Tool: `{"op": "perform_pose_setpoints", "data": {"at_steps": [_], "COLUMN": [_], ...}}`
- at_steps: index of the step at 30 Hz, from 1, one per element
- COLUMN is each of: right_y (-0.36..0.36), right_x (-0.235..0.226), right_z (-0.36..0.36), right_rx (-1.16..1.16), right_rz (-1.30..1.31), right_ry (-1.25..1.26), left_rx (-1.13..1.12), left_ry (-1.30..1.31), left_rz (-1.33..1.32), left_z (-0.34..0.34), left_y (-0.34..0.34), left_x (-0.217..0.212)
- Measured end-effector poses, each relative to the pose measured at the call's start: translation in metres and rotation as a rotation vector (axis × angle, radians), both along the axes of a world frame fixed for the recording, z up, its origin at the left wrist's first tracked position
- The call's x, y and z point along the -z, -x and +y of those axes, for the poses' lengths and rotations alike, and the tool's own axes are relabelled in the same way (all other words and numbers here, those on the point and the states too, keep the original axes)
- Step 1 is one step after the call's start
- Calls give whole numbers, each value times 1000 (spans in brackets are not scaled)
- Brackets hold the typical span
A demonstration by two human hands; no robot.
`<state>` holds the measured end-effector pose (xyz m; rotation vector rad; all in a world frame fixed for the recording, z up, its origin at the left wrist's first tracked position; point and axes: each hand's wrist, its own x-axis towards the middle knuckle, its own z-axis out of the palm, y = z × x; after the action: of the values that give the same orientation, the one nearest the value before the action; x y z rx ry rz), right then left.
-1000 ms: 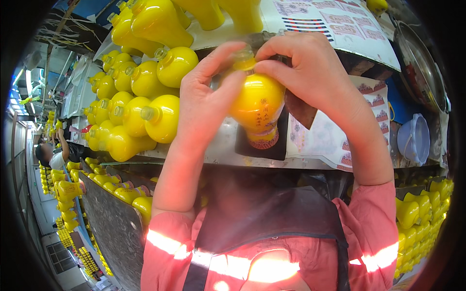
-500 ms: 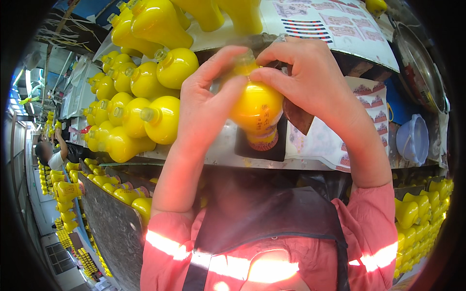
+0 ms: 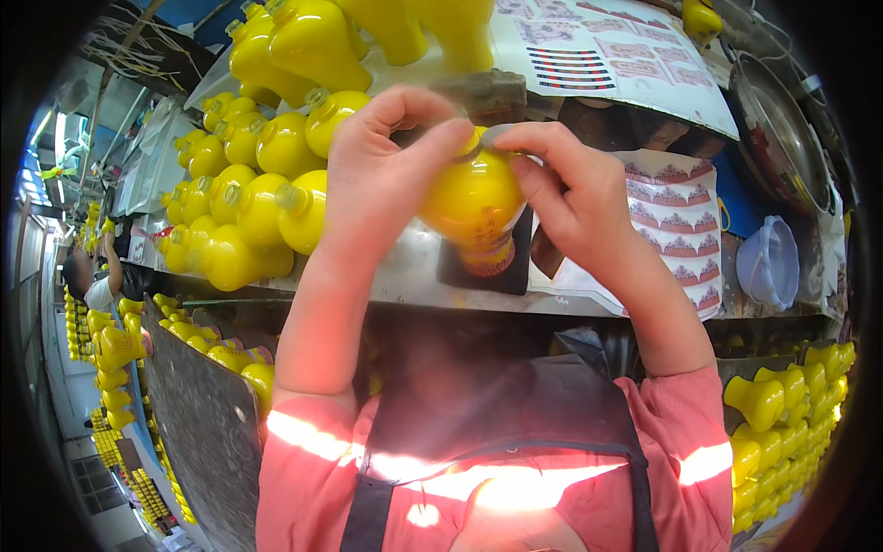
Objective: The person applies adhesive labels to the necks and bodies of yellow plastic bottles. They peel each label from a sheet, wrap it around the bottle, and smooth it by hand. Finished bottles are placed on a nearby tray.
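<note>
An upright yellow gourd-shaped bottle (image 3: 474, 198) with a printed label stands on a dark pad (image 3: 515, 267) before me. My left hand (image 3: 382, 170) is closed round its neck, finger and thumb pinching near the top. From the other side my right hand (image 3: 575, 189) pinches at the same neck, thumb bent beside the shoulder. A small grey patch shows at the right index fingertip; I cannot tell what it is. Between the fingers a dark band crosses the neck, mostly hidden. Below the right hand lies a brown flat pointed piece (image 3: 547, 255).
Several yellow bottles (image 3: 276, 207) lie stacked at left, with others upright behind. Printed decal sheets (image 3: 676, 216) lie at right, and a sheet with dark strips (image 3: 570, 69) farther back. A pale bucket (image 3: 768, 262) and a metal pan (image 3: 782, 120) stand far right. Someone (image 3: 101, 281) works at far left.
Both hands stay at the bottle's neck. My right hand has come lower, its fingers drawn in closer to the neck. The bottle appears slightly tilted and shifted; the whole view has shifted a little.
</note>
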<state>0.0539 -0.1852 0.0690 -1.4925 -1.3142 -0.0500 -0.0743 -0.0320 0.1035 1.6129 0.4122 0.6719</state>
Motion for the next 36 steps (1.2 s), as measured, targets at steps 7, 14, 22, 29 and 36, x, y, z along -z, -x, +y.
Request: {"op": "perform_pose_setpoints", "data": {"at_steps": [7, 14, 22, 29, 36], "right_y": [15, 15, 11, 21, -2], "right_x": [4, 6, 1, 9, 8], "right_z": [-11, -16, -21, -23, -12], "right_rx": [-78, -10, 66, -20, -72], "right_rz": [-363, -288, -338, -392, 218], "right_ry": [-40, -75, -116, -55, -21], "left_rx": [-31, -22, 33, -5, 86], "left_ry": [-143, -39, -31, -161, 100], "left_rz": [-52, -120, -73, -33, -122], "left_z": [-14, -19, -20, -17, -13], "left_y": [9, 5, 14, 11, 16], "left_x": [-2, 6, -3, 1, 10]}}
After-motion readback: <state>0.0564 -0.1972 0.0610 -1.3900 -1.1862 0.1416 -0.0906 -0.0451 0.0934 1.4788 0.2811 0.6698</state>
